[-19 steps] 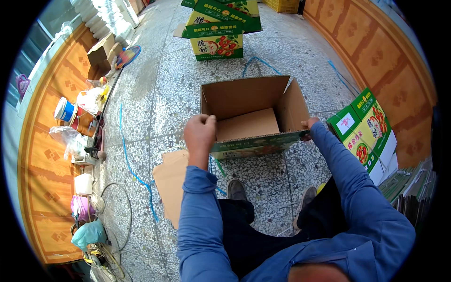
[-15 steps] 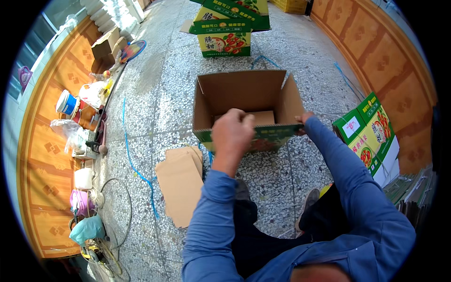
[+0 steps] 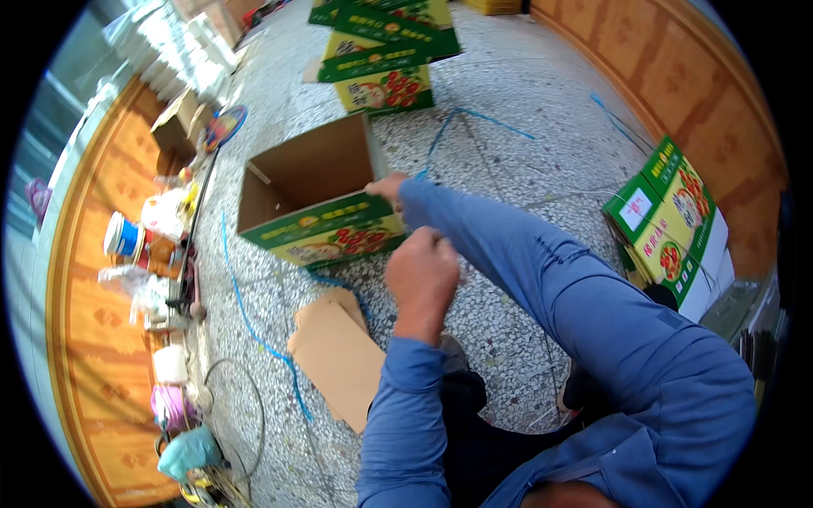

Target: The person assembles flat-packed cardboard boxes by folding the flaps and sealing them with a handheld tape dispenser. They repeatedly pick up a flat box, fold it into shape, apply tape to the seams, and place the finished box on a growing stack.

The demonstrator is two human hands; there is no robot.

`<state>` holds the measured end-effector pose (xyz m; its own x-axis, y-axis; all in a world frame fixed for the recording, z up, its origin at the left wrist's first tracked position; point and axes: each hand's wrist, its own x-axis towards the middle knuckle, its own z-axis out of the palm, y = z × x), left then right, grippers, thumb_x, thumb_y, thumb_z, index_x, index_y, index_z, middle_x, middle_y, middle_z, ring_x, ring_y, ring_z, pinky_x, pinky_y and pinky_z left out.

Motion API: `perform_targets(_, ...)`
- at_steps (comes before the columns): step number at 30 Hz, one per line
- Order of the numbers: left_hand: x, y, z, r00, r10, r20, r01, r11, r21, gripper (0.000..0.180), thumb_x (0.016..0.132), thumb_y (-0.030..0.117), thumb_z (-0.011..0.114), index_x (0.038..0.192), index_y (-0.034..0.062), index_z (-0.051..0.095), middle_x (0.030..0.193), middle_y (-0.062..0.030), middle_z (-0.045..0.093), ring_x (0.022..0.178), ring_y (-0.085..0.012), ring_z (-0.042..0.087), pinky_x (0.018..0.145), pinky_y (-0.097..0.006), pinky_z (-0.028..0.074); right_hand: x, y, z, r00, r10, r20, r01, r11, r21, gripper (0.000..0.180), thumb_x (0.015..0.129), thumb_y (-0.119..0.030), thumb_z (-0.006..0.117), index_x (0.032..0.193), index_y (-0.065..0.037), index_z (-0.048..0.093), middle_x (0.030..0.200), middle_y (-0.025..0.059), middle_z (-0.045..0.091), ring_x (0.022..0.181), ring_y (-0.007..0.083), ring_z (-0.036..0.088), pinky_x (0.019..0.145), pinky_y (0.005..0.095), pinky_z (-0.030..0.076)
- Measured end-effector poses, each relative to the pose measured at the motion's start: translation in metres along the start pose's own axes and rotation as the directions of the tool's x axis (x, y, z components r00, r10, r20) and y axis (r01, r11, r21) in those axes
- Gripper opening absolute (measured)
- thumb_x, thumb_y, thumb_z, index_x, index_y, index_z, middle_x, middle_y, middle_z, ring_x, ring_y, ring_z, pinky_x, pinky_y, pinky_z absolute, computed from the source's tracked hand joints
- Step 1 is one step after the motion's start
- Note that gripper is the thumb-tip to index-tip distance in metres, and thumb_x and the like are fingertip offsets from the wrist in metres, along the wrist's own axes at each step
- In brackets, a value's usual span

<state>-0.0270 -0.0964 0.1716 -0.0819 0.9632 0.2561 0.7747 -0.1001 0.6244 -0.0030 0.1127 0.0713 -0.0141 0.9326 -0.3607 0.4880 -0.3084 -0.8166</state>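
Note:
An open-topped cardboard box, green and yellow with red fruit printed outside and plain brown inside, stands turned at an angle on the floor. My right hand reaches across and grips its rim at the right corner. My left hand is curled into a fist just right of the box and below my right forearm, apart from the box. What that fist holds, if anything, is hidden. Flat brown cardboard sheets lie on the floor between the box and my left forearm. The box's bottom is out of sight.
Stacked printed boxes stand ahead. Flattened printed cartons lean by the right wall. Blue straps lie on the speckled floor. Along the left wall sit a paint bucket, bags and a teal bundle.
The box has shifted left and turned, with my right hand moving left along with it. My left hand has come off the near rim and is now beside the box.

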Motion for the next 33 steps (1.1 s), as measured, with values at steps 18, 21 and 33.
perform_targets(18,-0.015,0.075,0.063,0.885,0.153,0.44,-0.17,0.985,-0.001,0.027,0.078,0.028,0.066,0.086,0.003,0.072,0.08,-0.0203,0.068,0.078,-0.0353,0.066,0.073,-0.042,0.052,-0.378,-0.072,-0.242,0.268,-0.382,0.884,0.963,0.079,-0.258,0.029,0.076,-0.026,0.063,0.095,-0.005,0.07,0.084,0.0164,0.066,0.081,0.035,0.066,0.074,0.0462,0.051)
perform_targets(21,-0.022,0.087,0.068,0.874,0.143,0.465,-0.168,0.986,0.013,0.028,0.078,0.029,0.066,0.085,0.0032,0.072,0.08,-0.0211,0.068,0.078,-0.0359,0.066,0.073,-0.042,0.052,-0.409,-0.049,-0.275,0.347,-0.335,0.876,0.938,0.117,-0.327,0.03,0.075,-0.025,0.064,0.097,-0.005,0.07,0.082,0.0158,0.066,0.08,0.0346,0.066,0.073,0.0462,0.051)
perform_targets(33,-0.024,0.074,0.091,0.841,0.122,0.527,-0.172,0.984,0.047,0.03,0.076,0.033,0.07,0.086,0.0053,0.073,0.083,-0.0197,0.068,0.081,-0.037,0.066,0.074,-0.045,0.052,-0.456,-0.053,-0.279,0.401,-0.237,0.885,0.916,0.099,-0.389,0.032,0.075,-0.023,0.065,0.102,-0.005,0.068,0.074,0.0136,0.063,0.074,0.0332,0.065,0.068,0.046,0.051)
